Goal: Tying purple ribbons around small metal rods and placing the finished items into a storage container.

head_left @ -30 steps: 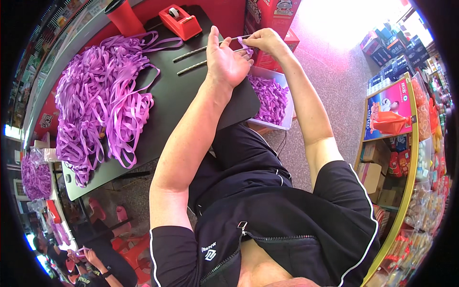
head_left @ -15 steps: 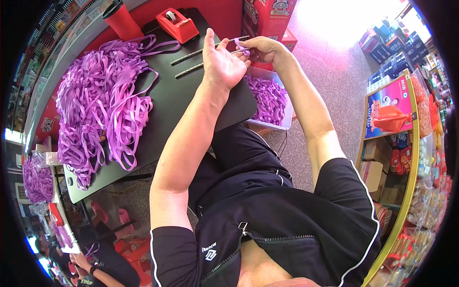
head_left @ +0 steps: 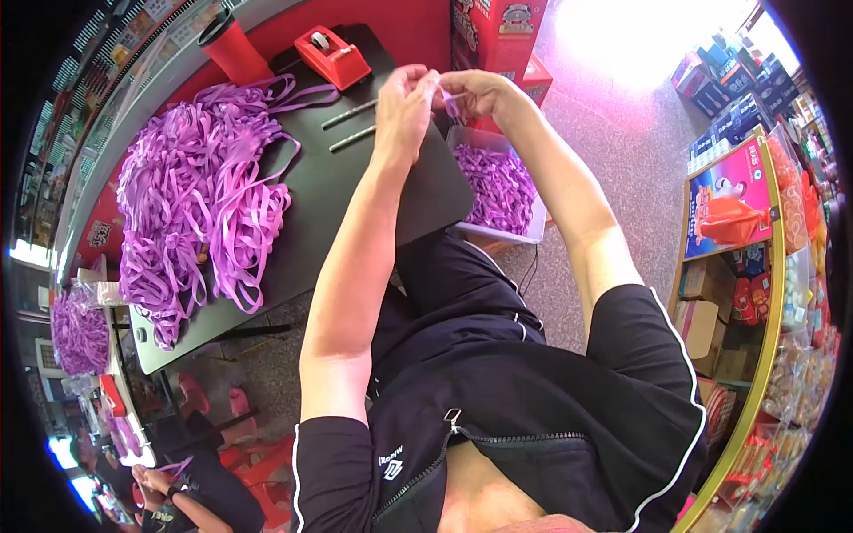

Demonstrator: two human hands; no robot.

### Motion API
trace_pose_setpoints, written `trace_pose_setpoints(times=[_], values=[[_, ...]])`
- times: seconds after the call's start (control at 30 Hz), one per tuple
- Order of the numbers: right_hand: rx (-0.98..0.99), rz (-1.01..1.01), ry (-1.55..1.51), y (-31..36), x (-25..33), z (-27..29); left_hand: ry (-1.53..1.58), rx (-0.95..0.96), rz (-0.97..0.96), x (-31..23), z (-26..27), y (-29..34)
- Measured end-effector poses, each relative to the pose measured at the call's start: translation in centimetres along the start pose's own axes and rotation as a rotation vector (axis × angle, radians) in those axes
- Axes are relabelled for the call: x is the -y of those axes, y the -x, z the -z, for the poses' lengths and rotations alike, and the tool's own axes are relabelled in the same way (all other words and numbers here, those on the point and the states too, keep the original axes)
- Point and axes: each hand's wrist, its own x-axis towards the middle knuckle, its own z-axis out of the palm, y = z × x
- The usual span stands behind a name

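Above the far right corner of the black table, my two hands meet at the fingertips. My left hand is closed, its fingers pinched at a short purple ribbon. From the right, my right hand pinches the same ribbon, which hangs in a small loop between the hands. Two thin spiral metal rods, a far one and a near one, run side by side under my left hand, which hides their right parts. A large heap of purple ribbon covers the table's left side.
A red tape dispenser and a red tumbler stand at the table's back. A clear bin of purple ribbon pieces sits below the table's right edge. Shelves of goods line the right; another person's hands work at lower left.
My left hand has turned from an open palm to a closed pinch meeting my right fingers. The ribbon has come off the rods' ends and hangs between my hands.
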Motion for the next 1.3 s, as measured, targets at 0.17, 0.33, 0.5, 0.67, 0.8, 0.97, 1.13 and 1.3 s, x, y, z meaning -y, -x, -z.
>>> trace_pose_setpoints(times=[0.17,0.33,0.5,0.67,0.8,0.97,1.13,1.3], values=[[0.067,-0.009,-0.032,-1.3,-0.1,0.7,-0.395,-0.190,-0.416,1.5,0.7,-0.2],[0.004,0.021,-0.043,-1.2,-0.4,0.7,-0.304,-0.174,-0.356,1.2,0.6,0.3],[-0.065,0.019,0.018,0.3,-0.2,-0.8,-0.705,-0.326,-0.492,2.4,1.0,-0.1],[-0.053,-0.077,0.265,3.6,0.8,-2.0,-1.384,-0.228,-0.273,3.8,2.0,0.5],[-0.019,-0.086,0.272,2.5,0.0,-0.3,-1.356,-0.078,-0.039,3.1,1.7,0.5],[-0.024,-0.140,0.283,2.8,0.7,-0.8,-1.367,-0.097,-0.025,3.1,2.3,0.6],[0.005,-0.133,0.318,3.2,1.2,-0.3,-1.353,-0.121,-0.073,3.4,2.1,0.8],[-0.040,-0.101,0.257,2.9,1.8,-1.2,-1.358,-0.114,-0.059,3.6,2.2,0.8]])
